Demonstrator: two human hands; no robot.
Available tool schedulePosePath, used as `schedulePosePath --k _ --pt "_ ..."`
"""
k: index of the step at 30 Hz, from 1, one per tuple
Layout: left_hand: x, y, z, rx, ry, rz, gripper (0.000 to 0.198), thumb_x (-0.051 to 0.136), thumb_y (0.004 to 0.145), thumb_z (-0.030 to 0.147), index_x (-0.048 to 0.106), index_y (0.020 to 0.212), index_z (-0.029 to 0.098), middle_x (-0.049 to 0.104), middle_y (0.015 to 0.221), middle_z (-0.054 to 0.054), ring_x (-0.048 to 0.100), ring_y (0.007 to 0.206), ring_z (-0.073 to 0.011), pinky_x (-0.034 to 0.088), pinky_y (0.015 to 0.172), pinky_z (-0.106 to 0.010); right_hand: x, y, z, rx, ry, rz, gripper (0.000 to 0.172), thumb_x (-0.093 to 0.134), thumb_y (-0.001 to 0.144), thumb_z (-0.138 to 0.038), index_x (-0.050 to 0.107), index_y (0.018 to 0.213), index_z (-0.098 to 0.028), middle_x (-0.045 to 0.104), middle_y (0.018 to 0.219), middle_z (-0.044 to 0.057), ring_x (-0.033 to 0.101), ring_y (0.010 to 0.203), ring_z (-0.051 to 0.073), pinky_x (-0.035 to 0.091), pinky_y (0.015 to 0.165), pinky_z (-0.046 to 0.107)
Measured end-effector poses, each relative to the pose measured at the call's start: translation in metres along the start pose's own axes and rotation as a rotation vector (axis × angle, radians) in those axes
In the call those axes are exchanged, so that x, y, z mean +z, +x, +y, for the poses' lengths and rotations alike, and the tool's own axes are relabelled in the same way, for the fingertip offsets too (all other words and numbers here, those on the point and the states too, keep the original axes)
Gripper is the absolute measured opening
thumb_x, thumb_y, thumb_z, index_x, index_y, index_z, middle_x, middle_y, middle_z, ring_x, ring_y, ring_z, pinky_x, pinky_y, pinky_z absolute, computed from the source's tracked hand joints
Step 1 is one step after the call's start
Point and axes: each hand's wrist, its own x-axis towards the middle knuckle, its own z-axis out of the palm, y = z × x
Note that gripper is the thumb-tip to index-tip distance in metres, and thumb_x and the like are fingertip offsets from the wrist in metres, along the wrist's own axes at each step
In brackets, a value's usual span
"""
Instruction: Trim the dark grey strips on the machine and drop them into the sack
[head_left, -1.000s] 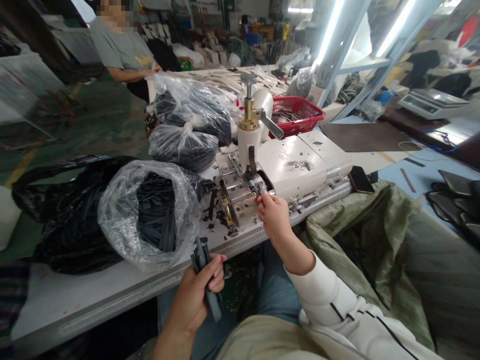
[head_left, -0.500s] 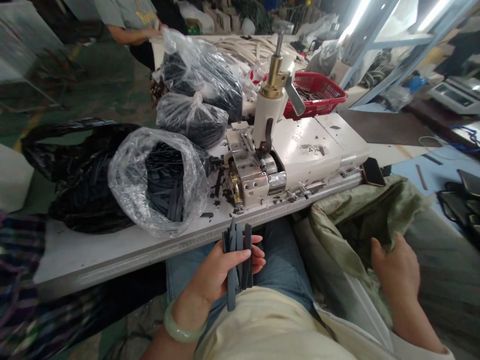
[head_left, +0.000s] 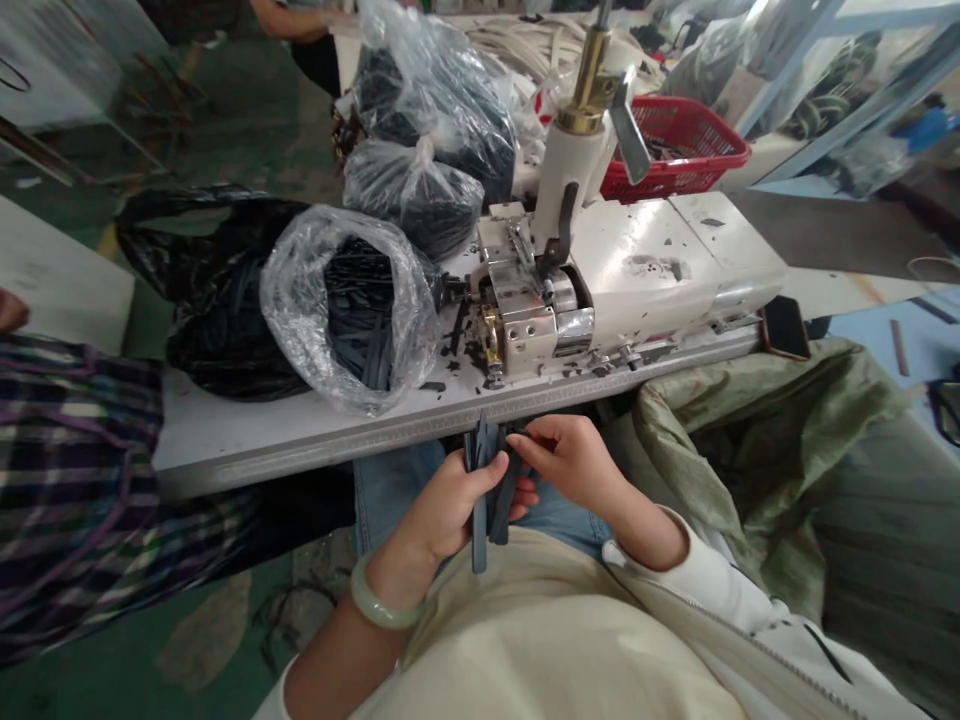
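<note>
My left hand (head_left: 442, 515) is shut around a bundle of dark grey rubbery strips (head_left: 480, 500) above my lap. My right hand (head_left: 566, 460) comes in from the right, and its thumb and fingertips pinch the top of the same bundle. Just beyond both hands is the front edge of the white work table (head_left: 300, 450). Farther on stands a white cutting machine (head_left: 622, 280) with a brass-collared post and metal blocks, its dark scraps (head_left: 457, 345) scattered nearby.
A clear bag of dark strips (head_left: 315, 320) lies open on the table, with a black bag (head_left: 225, 340) behind it and more tied bags beyond. Further away are a red basket (head_left: 675, 150) and a phone (head_left: 785, 327). A green woven sack (head_left: 750, 440) sits right; a plaid-clothed person (head_left: 75, 470) sits left.
My right hand has moved from the green sack to the strip bundle and pinches it. My left hand has stayed on the bundle, and the view has tilted down.
</note>
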Motion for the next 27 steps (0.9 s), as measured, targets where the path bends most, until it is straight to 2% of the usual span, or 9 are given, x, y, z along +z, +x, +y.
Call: schedulePosePath --k 4,6,8,11,14,17,20,27 --pt "-0.004 0.004 0.001 0.054 -0.02 0.057 0.016 0.072 0.077 0.028 0.066 0.08 0.014 0.073 0.074 -0.008 0.071 0.066 -0.0203 0.056 0.055 -0.026 0.0 -0.005 0.005 0.191 0.43 0.121 0.031 0.066 0.081 -0.04 0.061 0.063 -0.016 0.057 0.051 -0.002 0.053 0.045 0.009 0.04 0.043 0.019" --pt "-0.007 0.005 0.003 0.143 0.019 0.083 0.016 0.074 0.075 0.026 0.064 0.077 0.014 0.07 0.069 -0.005 0.067 0.057 -0.0153 0.051 0.049 -0.021 -0.002 -0.007 0.009 0.281 0.69 0.226 0.024 0.073 0.076 -0.039 0.066 0.072 -0.016 0.064 0.056 -0.002 0.059 0.047 0.01 0.048 0.047 0.019" --pt "-0.01 0.006 0.006 0.216 0.039 0.053 0.017 0.075 0.075 0.026 0.064 0.074 0.013 0.064 0.059 -0.001 0.056 0.045 -0.0081 0.042 0.043 -0.017 -0.005 -0.009 0.013 0.329 0.885 0.318 0.023 0.078 0.071 -0.035 0.067 0.076 -0.017 0.066 0.059 -0.002 0.062 0.048 0.009 0.052 0.048 0.017" --pt "-0.011 0.005 0.008 0.218 -0.025 -0.039 0.019 0.078 0.07 0.024 0.067 0.08 0.012 0.061 0.056 0.0 0.043 0.04 -0.0021 0.034 0.041 -0.015 -0.006 -0.01 0.017 0.353 1.018 0.397 0.022 0.081 0.069 -0.032 0.068 0.074 -0.016 0.066 0.06 -0.002 0.064 0.05 0.009 0.052 0.048 0.014" --pt "-0.008 0.005 0.007 0.238 -0.08 -0.023 0.029 0.083 0.062 0.019 0.069 0.087 0.012 0.066 0.065 -0.003 0.042 0.042 -0.0011 0.032 0.042 -0.015 -0.002 -0.01 0.016 0.364 1.058 0.441 0.023 0.082 0.069 -0.033 0.067 0.071 -0.016 0.068 0.06 -0.001 0.067 0.053 0.01 0.054 0.05 0.014" --pt "-0.002 0.007 0.007 0.355 -0.089 0.066 0.022 0.082 0.065 0.021 0.067 0.079 0.012 0.065 0.062 -0.002 0.041 0.041 -0.0017 0.03 0.042 -0.016 0.002 -0.011 0.012 0.38 1.081 0.428 0.024 0.083 0.067 -0.033 0.067 0.071 -0.015 0.07 0.061 0.001 0.07 0.058 0.012 0.056 0.053 0.016" --pt "0.001 0.008 0.011 0.46 -0.061 0.167 0.017 0.078 0.071 0.023 0.066 0.074 0.012 0.062 0.059 -0.001 0.041 0.042 -0.0019 0.029 0.041 -0.016 0.003 -0.013 0.007 0.421 1.112 0.354 0.027 0.083 0.066 -0.036 0.07 0.075 -0.013 0.073 0.067 0.006 0.071 0.061 0.015 0.058 0.056 0.018" --pt "0.0 0.011 0.017 0.52 -0.005 0.246 0.017 0.078 0.07 0.023 0.068 0.077 0.011 0.057 0.057 0.001 0.04 0.042 -0.002 0.029 0.041 -0.016 0.003 -0.02 0.007 0.529 1.182 0.232 0.029 0.081 0.069 -0.037 0.069 0.071 -0.011 0.074 0.07 0.012 0.07 0.057 0.016 0.057 0.052 0.019"
